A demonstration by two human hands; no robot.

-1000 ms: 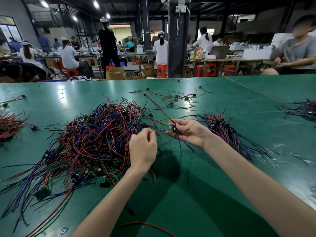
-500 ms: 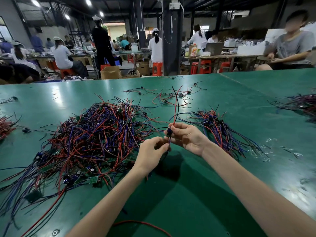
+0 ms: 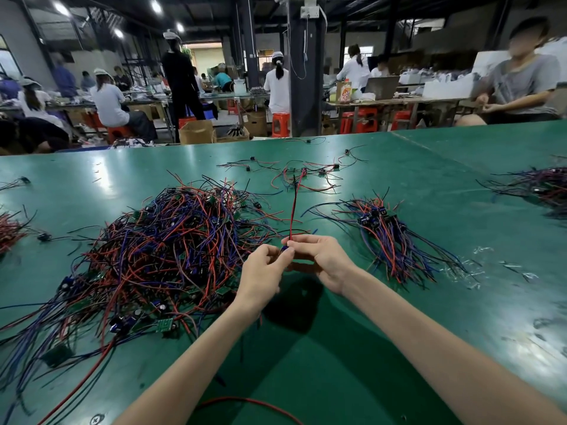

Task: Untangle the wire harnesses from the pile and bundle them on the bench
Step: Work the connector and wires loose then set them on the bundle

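A big tangled pile of red, blue and black wire harnesses (image 3: 165, 250) with small green boards lies on the green bench (image 3: 306, 348), left of centre. My left hand (image 3: 264, 271) and my right hand (image 3: 322, 259) meet just right of the pile, both pinching one harness (image 3: 294, 210) at its small blue part. Its red and black wires stand straight up from my fingers. A sorted bundle of harnesses (image 3: 389, 237) lies to the right of my right hand.
Loose harnesses (image 3: 306, 176) are scattered farther back on the bench. More wire heaps sit at the far right (image 3: 540, 185) and the left edge (image 3: 9, 231). Clear plastic scraps (image 3: 478, 268) lie right of the bundle. A person sits at the back right; others work at tables behind.
My hands have come together on one harness, pulled free of the pile. Its wires, which slanted off towards the pile, now stand upright and straight above my fingers.
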